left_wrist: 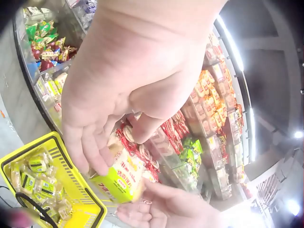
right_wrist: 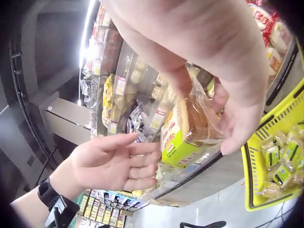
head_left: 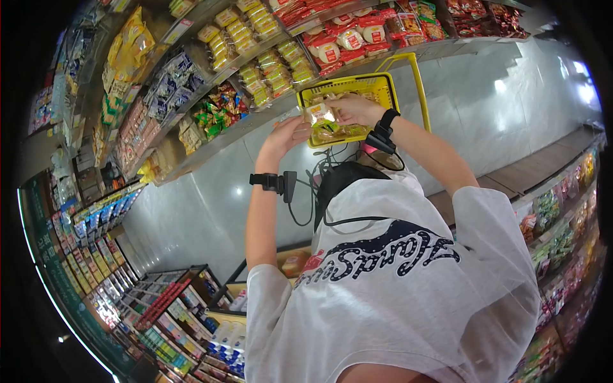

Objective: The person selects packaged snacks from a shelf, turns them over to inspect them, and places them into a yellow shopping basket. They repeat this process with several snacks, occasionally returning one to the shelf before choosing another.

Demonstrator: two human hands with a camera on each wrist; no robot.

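A clear-wrapped pack of sliced bread (right_wrist: 176, 142) with a green and white label is held up above the shopping basket. My right hand (right_wrist: 232, 76) grips its wrapper between thumb and fingers; brown slices show through the film in the right wrist view. On the other side, my left hand (right_wrist: 111, 161) has its fingers extended, fingertips right at the label's edge. The yellow basket (head_left: 393, 96) stands just below both hands in the head view. Inside it lie several small clear packs (left_wrist: 45, 185) with green labels.
Shelves of bagged snacks run along the far side, with yellow-wrapped packs (head_left: 271, 73) and red-wrapped packs (head_left: 350, 39) closest to the basket. The basket's yellow handle (head_left: 421, 96) leans out to the right. Black cables (head_left: 313, 185) hang from the wrist cameras. More shelves (head_left: 555, 210) stand at right.
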